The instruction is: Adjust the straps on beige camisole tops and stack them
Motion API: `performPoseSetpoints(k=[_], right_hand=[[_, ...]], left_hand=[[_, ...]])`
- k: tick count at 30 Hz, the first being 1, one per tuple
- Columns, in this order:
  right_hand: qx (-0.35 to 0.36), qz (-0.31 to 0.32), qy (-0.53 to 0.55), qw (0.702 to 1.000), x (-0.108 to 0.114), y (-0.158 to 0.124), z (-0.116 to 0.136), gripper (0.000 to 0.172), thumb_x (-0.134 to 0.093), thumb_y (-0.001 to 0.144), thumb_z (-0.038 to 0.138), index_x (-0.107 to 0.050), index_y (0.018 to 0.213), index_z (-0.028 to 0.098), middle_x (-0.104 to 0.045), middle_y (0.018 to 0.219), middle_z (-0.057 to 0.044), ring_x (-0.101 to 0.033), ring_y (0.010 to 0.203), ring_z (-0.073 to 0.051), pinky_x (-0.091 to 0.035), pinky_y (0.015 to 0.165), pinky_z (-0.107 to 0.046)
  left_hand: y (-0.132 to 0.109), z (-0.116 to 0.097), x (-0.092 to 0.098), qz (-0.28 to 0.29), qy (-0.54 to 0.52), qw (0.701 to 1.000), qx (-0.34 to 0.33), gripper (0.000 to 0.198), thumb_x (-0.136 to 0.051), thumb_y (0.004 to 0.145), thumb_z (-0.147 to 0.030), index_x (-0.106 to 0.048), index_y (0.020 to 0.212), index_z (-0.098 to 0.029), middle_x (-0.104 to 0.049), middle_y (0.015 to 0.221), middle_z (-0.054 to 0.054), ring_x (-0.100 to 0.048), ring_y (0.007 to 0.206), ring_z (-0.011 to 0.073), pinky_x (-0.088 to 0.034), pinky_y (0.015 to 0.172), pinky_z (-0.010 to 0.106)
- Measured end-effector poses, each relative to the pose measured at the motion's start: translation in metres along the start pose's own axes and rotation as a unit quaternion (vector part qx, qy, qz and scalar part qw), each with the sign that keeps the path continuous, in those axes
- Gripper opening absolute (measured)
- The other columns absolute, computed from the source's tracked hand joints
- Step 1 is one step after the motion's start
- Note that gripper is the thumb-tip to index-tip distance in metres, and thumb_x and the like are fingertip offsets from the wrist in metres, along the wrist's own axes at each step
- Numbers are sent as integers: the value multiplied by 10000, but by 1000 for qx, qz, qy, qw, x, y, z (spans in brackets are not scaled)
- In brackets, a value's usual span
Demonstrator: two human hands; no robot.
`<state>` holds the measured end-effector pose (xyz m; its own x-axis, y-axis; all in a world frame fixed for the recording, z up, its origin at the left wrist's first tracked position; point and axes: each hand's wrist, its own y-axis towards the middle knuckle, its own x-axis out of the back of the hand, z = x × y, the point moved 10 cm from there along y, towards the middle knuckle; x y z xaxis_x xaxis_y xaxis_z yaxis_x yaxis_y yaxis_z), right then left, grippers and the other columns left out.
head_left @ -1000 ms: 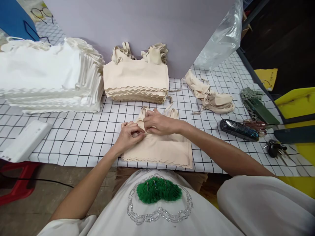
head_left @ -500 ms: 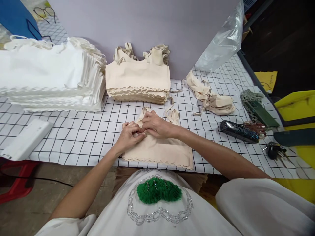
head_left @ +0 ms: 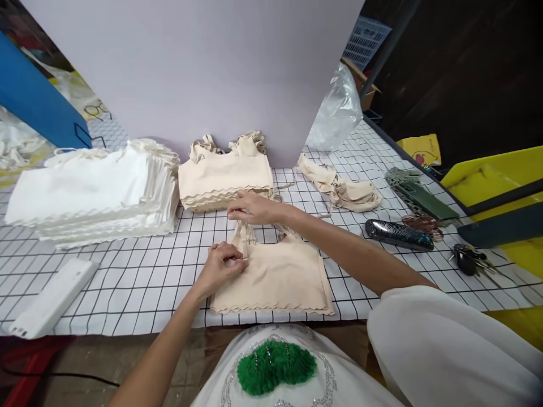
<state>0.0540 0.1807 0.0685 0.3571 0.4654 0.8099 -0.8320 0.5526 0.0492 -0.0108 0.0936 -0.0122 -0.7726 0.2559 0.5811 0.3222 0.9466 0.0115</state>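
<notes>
A beige crop top (head_left: 278, 277) lies flat near the front edge of the grid-patterned table (head_left: 139, 271). My left hand (head_left: 223, 264) is closed, pinching the garment's upper left corner by the strap. My right hand (head_left: 250, 208) is closed on the top of the left strap (head_left: 245, 233), pulling it straight toward the back. Just beyond my right hand stands a neat stack of beige tops (head_left: 224, 178).
A tall stack of white tops (head_left: 95, 192) sits at the left. A white flat device (head_left: 53, 297) lies at front left. Crumpled beige tops (head_left: 339, 186), a clear plastic bag (head_left: 335, 110), a dark glossy case (head_left: 399, 234), a green phone (head_left: 418, 192) and keys (head_left: 466, 257) lie at right.
My right hand has moved away from my left hand toward the back, drawing the strap out straight. The camera has tilted up, showing more of the wall.
</notes>
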Motion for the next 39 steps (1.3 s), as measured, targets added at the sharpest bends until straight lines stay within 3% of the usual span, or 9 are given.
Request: performPoseSetpoints(k=[6,11,17,21,25,29,33,37,39], right_hand=[[9,-72,30,997,19,-27,-1,202,-527,986,229,-690,1102,198,-716,1086,-63,-519,1024,-216,-419,949,-403],[-118,-237,94,960,64,-103,-48,212,-557,953,273,-726,1040,179,-734,1078,-80,-630,999,-209,-484,869,-376],[-234,-286,106,923,49,-173,-91,206,-582,893,288,-749,928,172,-763,944,-72,-666,867,-206,-477,761,-342],[-203,-281,72,935,30,-173,-79,172,-572,887,207,-740,880,177,-751,908,-61,-627,855,-196,-466,791,-342],[-210,-248,-36,945,14,-156,-67,207,-590,914,234,-704,755,167,-687,802,-77,-532,883,-231,-440,844,-410],[-254,-183,-133,940,-7,-137,-68,174,-695,870,307,-698,775,162,-665,933,-105,-472,1017,-289,-333,983,-603],[-229,-210,-128,942,-11,-134,-61,143,-590,908,170,-686,803,167,-659,935,-86,-462,1007,-261,-317,965,-558],[-144,-261,-93,950,-8,-143,-45,132,-579,911,171,-676,821,168,-679,870,-73,-472,964,-245,-326,874,-441],[-102,-283,-96,949,-6,-150,-36,150,-549,912,134,-661,817,164,-692,851,-69,-490,943,-237,-325,866,-427]], left_hand=[[-1,3,8,-26,-33,999,2,184,-720,778,-396,-722,812,-215,-706,833,52,-634,814,224,-492,833,406],[-8,-10,43,-124,-11,992,-21,299,-738,802,-426,-737,1037,-241,-688,1034,75,-652,1019,253,-509,935,422],[2,-8,53,-132,-10,991,6,267,-720,814,-477,-740,894,-223,-716,963,68,-666,966,243,-519,895,386],[18,-5,48,-131,-9,991,20,311,-722,788,-510,-744,852,-207,-724,917,74,-655,874,226,-526,816,366],[28,-24,39,-122,-8,992,-13,260,-711,807,-463,-748,865,-212,-724,907,67,-645,869,216,-519,815,361],[31,-43,13,-75,-27,996,-35,217,-685,831,-407,-749,872,-203,-709,893,66,-651,839,200,-526,770,337],[38,-59,-11,-35,-26,997,-61,204,-608,887,-336,-747,949,-201,-688,977,88,-662,843,195,-544,700,313],[59,-93,-27,-7,26,985,-170,364,-491,903,-160,-693,1196,-235,-645,1321,108,-590,1224,248,-507,986,411],[72,-103,-40,42,55,979,-194,435,-512,864,-127,-670,1253,-242,-670,1310,92,-569,1264,259,-431,1086,465]])
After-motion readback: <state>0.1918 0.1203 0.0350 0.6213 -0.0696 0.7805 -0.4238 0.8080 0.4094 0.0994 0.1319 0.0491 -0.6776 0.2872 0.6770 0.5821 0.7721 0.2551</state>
